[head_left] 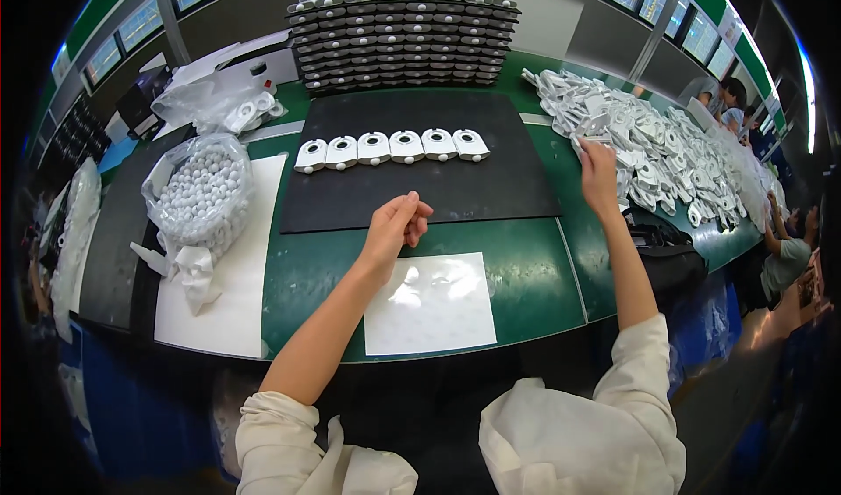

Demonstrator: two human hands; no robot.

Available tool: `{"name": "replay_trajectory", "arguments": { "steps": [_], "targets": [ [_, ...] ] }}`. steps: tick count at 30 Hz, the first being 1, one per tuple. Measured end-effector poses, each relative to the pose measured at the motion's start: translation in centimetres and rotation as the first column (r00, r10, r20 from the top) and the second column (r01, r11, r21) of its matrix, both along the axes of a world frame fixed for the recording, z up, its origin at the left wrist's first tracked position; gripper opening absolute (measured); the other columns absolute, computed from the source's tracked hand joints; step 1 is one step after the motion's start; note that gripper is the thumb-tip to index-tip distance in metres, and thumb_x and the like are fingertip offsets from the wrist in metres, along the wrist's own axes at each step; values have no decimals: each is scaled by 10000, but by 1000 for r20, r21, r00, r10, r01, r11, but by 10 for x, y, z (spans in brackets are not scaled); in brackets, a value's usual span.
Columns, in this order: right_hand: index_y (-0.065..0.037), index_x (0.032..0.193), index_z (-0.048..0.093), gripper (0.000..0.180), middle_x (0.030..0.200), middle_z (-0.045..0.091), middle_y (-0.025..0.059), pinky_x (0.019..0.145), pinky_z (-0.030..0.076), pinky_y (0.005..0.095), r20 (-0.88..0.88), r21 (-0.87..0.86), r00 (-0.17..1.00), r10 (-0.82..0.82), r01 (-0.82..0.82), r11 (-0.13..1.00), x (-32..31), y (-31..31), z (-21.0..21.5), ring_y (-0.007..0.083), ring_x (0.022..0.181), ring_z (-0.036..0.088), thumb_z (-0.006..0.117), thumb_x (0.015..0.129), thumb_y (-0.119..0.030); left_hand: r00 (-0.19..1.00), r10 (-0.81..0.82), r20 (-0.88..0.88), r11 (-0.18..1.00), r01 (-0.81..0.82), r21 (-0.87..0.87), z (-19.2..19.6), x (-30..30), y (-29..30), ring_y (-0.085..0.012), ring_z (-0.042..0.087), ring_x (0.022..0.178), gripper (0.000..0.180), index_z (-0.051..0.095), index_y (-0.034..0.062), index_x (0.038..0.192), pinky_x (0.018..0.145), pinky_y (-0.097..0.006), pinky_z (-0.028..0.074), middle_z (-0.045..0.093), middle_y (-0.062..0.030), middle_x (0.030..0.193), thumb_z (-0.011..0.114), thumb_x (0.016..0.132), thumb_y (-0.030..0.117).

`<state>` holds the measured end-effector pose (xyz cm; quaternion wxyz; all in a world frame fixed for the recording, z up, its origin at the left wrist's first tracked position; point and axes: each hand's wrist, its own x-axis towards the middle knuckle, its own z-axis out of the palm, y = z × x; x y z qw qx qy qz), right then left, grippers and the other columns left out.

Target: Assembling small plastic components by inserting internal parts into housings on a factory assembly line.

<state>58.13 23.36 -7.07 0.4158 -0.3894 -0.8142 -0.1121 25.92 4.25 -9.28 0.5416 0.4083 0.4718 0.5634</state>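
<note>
The person wore a loose cream-white garment whose sleeves were pushed up and bunched in soft folds above both elbows, at the lower middle of the frame. Both forearms were bare below the rolled cuffs. The left hand (394, 223) and the right hand (597, 175) were bare too, without gloves, rings or a watch

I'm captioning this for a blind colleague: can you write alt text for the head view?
A person's right hand reaches into a heap of white plastic parts while the left hand, fingers pinched, hovers at the near edge of a black mat holding a row of six white parts. Stacked trays stand behind on the green table.
</note>
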Motion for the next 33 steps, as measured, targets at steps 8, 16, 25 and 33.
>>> {"name": "replay_trajectory", "arguments": {
  "steps": [8,16,25,33],
  "targets": [
    [38,1085,551,233,991,561,150,835,390,311,-107,-268,991,-78,47,962,-1,-149,-9,247,920,511,426,921,-71,757,620,-207,719,-443,535,47,-61,-3,-72,478,632,181,597,29,887,572,-214,388,571,-15,745,526,894,196],
    [67,1075,526,253,921,541,156,783,415,318,-293,-142,943,-159,122,982,6,-136,-33,269,856,536,375,939,-85,-229,721,-653,559,-365,745,66,-261,-38,-332,567,920,294,589,-3,971,791,-430,449,600,-194,973,570,826,252],
    [32,1038,530,184,862,560,118,684,428,287,-357,-276,910,-211,114,954,2,-138,-36,184,780,543,448,915,-78,-382,148,-912,836,-444,321,44,-298,-89,-409,564,917,443,456,-36,1075,787,-495,436,580,-262,1001,461,888,366],
    [10,968,564,149,864,539,65,608,404,250,-391,-161,905,-167,111,981,6,-149,-27,133,730,512,471,900,-85,-323,250,-913,793,-473,385,73,-325,-62,-370,597,808,300,539,50,948,697,-470,442,635,-156,879,473,878,334]
  ]
}}
